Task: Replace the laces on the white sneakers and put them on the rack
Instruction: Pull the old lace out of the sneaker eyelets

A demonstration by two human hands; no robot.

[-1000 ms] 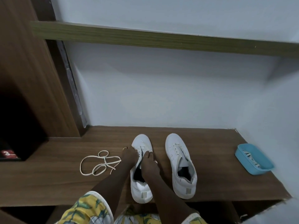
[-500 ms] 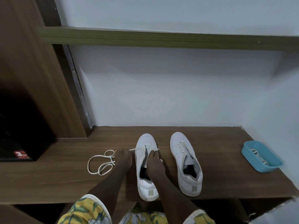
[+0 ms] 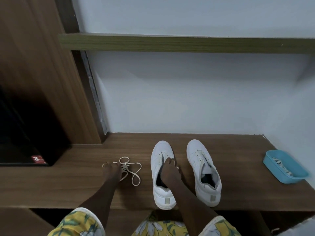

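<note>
Two white sneakers stand side by side on a wooden bench (image 3: pixel 242 181), toes toward the wall. The left sneaker (image 3: pixel 160 150) shows bare eyelets. My right hand (image 3: pixel 170 172) grips it at the tongue and opening, fingers curled over the upper. The right sneaker (image 3: pixel 197 150) stands free, also without a lace. A loose pile of cream laces (image 3: pixel 134 172) lies on the bench left of the shoes. My left hand (image 3: pixel 111 171) is on the pile's left side, fingertips pinching a lace strand; part of the pile is hidden under it.
A blue tray (image 3: pixel 271 160) holding white laces sits at the bench's right end by the wall. A wooden shelf (image 3: pixel 170 43) runs across above. At the left, a tall wooden panel borders a dark cabinet opening with a red label (image 3: pixel 36 158).
My left hand drew a lace out of the left sneaker and moved left with it to the lace pile. My right hand stayed on that sneaker.
</note>
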